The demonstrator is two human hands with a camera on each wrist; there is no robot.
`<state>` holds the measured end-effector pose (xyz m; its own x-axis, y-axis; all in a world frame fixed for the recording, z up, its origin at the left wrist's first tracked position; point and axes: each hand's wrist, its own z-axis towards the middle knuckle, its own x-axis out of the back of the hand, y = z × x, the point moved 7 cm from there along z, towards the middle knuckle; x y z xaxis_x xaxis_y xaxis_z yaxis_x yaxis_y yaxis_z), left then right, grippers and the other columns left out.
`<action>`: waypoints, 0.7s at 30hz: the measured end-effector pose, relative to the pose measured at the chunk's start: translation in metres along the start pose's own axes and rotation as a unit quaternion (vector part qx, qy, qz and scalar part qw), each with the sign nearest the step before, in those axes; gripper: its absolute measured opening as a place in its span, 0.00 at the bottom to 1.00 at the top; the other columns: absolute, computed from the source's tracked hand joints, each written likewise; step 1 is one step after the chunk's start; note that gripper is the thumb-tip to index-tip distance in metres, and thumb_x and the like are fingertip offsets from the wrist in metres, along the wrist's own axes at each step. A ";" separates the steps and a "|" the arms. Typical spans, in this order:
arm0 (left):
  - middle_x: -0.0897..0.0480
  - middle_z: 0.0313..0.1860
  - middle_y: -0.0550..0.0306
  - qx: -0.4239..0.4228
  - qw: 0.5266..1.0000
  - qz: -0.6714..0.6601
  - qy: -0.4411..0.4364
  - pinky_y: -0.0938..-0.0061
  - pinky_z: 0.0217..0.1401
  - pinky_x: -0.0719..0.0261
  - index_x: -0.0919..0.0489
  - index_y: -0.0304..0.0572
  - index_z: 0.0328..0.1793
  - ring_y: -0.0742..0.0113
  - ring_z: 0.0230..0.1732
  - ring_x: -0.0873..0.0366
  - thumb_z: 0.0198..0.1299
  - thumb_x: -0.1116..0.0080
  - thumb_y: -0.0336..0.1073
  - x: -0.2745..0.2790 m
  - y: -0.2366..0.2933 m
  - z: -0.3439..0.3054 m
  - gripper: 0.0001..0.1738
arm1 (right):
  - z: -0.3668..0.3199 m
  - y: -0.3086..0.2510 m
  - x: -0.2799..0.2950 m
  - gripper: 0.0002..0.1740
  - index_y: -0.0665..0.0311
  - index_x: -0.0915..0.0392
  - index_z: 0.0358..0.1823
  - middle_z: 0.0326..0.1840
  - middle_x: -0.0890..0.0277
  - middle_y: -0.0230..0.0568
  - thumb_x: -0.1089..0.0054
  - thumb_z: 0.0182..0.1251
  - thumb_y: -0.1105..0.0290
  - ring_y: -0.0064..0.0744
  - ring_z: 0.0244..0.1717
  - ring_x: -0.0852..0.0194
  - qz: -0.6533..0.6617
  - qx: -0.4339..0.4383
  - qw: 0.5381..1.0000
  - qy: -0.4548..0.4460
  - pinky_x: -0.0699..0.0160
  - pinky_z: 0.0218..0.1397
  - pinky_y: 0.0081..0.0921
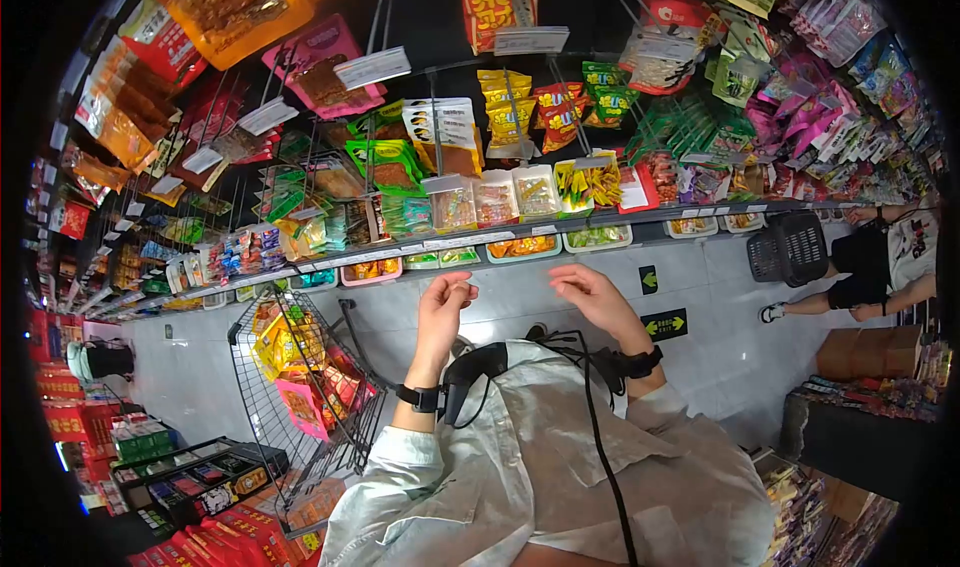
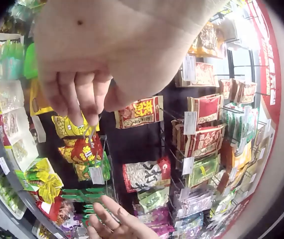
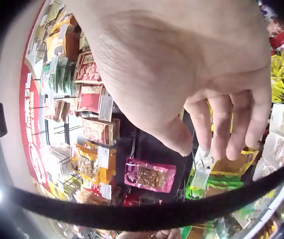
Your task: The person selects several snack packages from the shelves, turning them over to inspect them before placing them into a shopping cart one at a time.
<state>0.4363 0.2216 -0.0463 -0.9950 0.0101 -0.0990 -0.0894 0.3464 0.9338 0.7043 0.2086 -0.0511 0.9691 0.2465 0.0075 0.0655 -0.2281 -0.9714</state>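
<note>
Both hands hover apart in front of a snack shelf, neither holding anything. My left hand (image 1: 440,312) is raised with loosely bent fingers, nearest the low front trays. Farther right, my right hand (image 1: 597,302) reaches inward, its fingers slightly bent. Past the left fingers in the left wrist view hang yellow snack bags (image 2: 68,126) and red snack bags (image 2: 88,152). The right wrist view shows a pink snack packet (image 3: 151,176) below the right thumb, with green-edged bags (image 3: 216,185) beyond the fingers.
A wire shopping cart (image 1: 250,387) with colourful snack bags (image 1: 285,345) stands at my left. On the right, a person (image 1: 905,252) is beside a black basket (image 1: 783,254). Price tags (image 1: 532,40) jut out on hooks above. Cardboard boxes (image 1: 868,352) sit at the lower right.
</note>
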 end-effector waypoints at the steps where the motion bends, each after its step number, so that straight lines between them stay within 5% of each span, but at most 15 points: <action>1: 0.14 0.44 0.58 0.001 1.000 0.006 -0.005 0.76 0.56 0.22 0.21 0.39 0.59 0.72 0.48 0.17 0.74 0.48 0.33 -0.005 -0.001 0.004 0.12 | -0.002 0.002 0.007 0.17 0.67 0.24 0.63 0.52 0.17 0.36 0.41 0.77 0.70 0.22 0.52 0.21 0.007 0.000 1.000 0.009 0.23 0.57 0.21; 11: 0.14 0.45 0.57 -0.011 1.000 0.003 -0.028 0.75 0.55 0.21 0.22 0.37 0.60 0.70 0.48 0.17 0.75 0.47 0.35 -0.019 0.013 0.038 0.13 | -0.006 0.010 0.029 0.15 0.66 0.23 0.61 0.53 0.17 0.36 0.42 0.76 0.71 0.23 0.52 0.21 0.051 -0.060 0.996 0.038 0.24 0.58 0.21; 21: 0.15 0.45 0.57 -0.009 0.999 -0.039 -0.005 0.75 0.55 0.20 0.22 0.37 0.60 0.71 0.47 0.17 0.73 0.47 0.32 0.075 0.019 0.077 0.13 | 0.062 -0.004 -0.013 0.16 0.61 0.24 0.63 0.55 0.18 0.32 0.44 0.79 0.66 0.21 0.51 0.21 0.026 -0.039 0.997 0.058 0.24 0.56 0.23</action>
<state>0.3631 0.3014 -0.0630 -0.9846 -0.0069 -0.1747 -0.1672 0.3287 0.9295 0.6769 0.2650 -0.0615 0.9924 0.1225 -0.0102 0.0286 -0.3106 -0.9501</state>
